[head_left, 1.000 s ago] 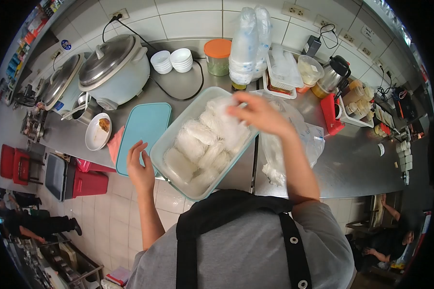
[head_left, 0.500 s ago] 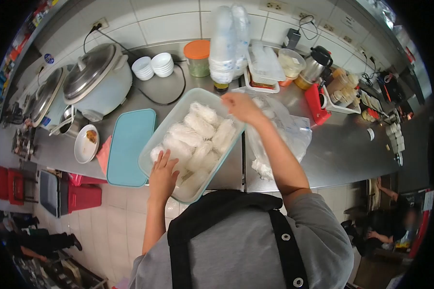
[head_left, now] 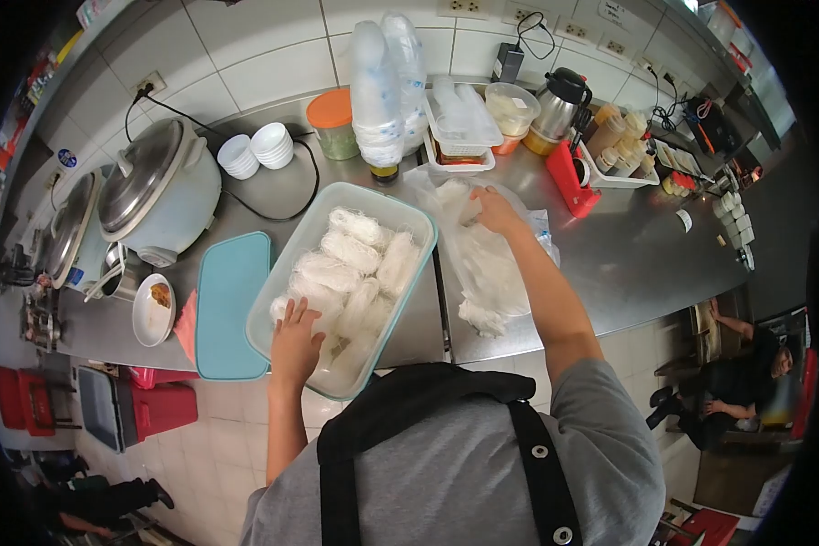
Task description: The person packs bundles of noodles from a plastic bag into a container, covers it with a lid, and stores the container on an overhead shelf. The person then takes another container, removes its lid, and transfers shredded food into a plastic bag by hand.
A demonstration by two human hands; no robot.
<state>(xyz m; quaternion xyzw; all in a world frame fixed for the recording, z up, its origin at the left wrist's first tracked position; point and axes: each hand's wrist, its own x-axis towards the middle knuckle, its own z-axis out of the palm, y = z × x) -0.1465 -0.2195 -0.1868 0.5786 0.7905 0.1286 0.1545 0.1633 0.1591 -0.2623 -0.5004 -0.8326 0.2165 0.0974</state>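
A pale translucent plastic tub with a teal rim holds several bundles of thin white noodles. My left hand rests at the tub's near left side, fingers spread over the nearest bundles. To the right of the tub lies a clear plastic bag with more white noodles inside. My right hand is at the far end of this bag, fingers apart and pointing left; its fingertips are over or against the plastic. The teal lid lies flat left of the tub.
Two large cookers stand at the left, near a white bowl with food scraps. Along the wall are stacked small bowls, an orange-lidded jar, wrapped cups and a steel flask. A person sits at the right.
My right hand has moved from the tub's far right corner to the plastic bag. My left hand stays at the tub's near left side. The camera view has shifted slightly.
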